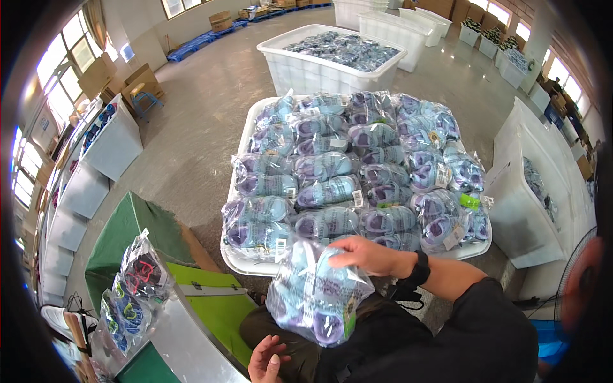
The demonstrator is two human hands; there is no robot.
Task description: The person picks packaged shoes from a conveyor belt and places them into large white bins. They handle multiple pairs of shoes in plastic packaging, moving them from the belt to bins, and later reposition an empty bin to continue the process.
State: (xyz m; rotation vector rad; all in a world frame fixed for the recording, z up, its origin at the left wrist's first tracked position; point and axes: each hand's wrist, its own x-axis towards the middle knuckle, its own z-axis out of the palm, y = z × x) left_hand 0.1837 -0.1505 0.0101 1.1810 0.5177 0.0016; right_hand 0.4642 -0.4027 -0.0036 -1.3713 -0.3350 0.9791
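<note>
My right hand (357, 255) grips the top of a clear plastic bag with a pair of light blue and purple shoes (313, 297) inside. The bag hangs over my lap, just in front of the near rim of a large white bin (255, 265). Rows of similar bagged shoes (329, 166) fill that bin. Some bags carry white labels, and a few show a green patch. My left hand (268, 359) is low in the view, beside the bagged pair and apart from it. Its fingers are spread and slightly curled, with nothing in them.
To my left stands a metal-edged table (185, 332) with a lime green side, holding bagged dark shoes (131, 300). A green-covered box (137, 223) is behind it. Another full white bin (332, 70) stands beyond; more bins (530, 191) line the right. A fan (578, 268) is close at right.
</note>
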